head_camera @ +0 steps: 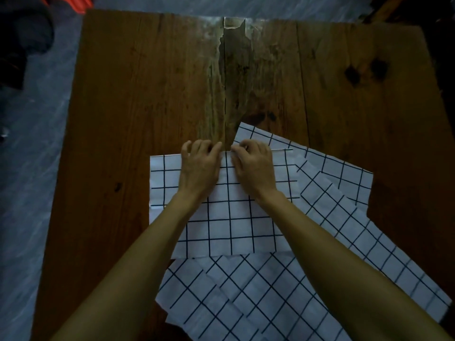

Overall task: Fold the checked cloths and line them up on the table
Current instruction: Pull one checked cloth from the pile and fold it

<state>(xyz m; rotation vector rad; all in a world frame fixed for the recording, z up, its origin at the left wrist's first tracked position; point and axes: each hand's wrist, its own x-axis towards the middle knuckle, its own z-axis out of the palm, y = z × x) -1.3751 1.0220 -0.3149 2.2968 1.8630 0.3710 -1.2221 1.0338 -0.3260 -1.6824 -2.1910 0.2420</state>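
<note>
Your left hand (199, 166) and right hand (254, 166) sit side by side at the far edge of the top white cloth with the dark grid of checks (229, 217), which lies flat and square near the middle of the worn brown wooden counter (138, 82). The fingers (197, 145) of both hands are curled over that far edge, grasping it. Under this cloth, more white checked cloths (332, 193) lie skewed, fanning out to the right and toward you. Grey floor (29, 168) shows left of the counter.
</note>
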